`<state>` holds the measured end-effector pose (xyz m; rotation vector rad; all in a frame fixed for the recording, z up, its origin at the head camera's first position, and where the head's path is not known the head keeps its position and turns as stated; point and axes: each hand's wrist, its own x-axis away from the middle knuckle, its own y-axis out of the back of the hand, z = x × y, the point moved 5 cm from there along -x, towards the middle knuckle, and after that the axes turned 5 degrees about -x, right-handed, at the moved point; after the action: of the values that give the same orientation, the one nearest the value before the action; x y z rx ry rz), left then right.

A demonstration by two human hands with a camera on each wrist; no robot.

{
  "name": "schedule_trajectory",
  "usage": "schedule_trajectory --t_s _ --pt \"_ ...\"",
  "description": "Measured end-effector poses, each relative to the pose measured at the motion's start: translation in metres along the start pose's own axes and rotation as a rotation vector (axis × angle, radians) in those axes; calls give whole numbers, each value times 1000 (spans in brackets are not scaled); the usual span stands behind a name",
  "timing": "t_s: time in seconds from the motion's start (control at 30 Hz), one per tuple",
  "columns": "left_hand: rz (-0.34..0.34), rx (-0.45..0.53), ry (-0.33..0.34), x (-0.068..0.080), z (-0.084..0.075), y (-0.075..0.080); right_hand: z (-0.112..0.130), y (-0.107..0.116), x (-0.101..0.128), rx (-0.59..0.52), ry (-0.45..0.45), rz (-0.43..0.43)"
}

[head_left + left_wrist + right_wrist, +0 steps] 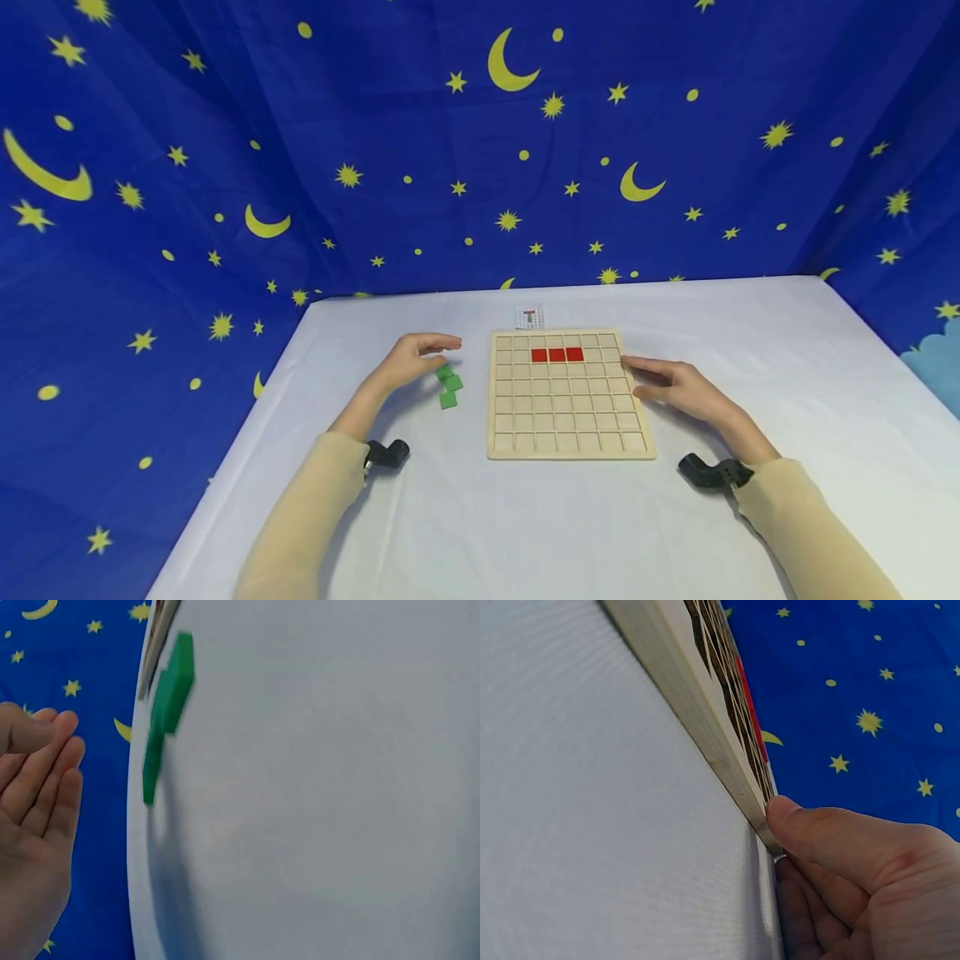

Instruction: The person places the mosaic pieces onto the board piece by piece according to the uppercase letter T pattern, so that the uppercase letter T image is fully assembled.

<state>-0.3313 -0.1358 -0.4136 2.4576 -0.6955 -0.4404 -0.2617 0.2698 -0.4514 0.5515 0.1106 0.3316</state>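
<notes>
Left hand (411, 358) relaxed, hovers by green tiles (449, 386); right hand (678, 388) flat, thumb steadies wooden grid board (567, 446); pinch one tile cleanly

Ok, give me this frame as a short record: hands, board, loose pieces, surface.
left hand: open, fingers straight, just above the green pieces, contact unclear
right hand: thumb against the right edge of the wooden grid board
board: three red tiles in a row, second row from the far edge
surface: white table
beyond board: small pattern card
</notes>
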Motion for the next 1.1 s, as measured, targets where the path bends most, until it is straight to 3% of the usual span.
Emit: schedule_trajectory --t_s 0.2,0.4,0.67,0.9,1.1 --pt "49 8 71 7 19 0 -3 1 -1 19 -5 -6" --pt "34 -38 36 8 26 0 -5 1 -2 23 1 -13" --pt "-9 -29 82 18 6 -3 -3 0 -1 35 -3 -9" --pt "-55 -104 128 15 36 -11 -2 0 -2 33 -1 -8" --pt "-96 -165 94 17 39 -10 -3 1 -2 30 3 -10"
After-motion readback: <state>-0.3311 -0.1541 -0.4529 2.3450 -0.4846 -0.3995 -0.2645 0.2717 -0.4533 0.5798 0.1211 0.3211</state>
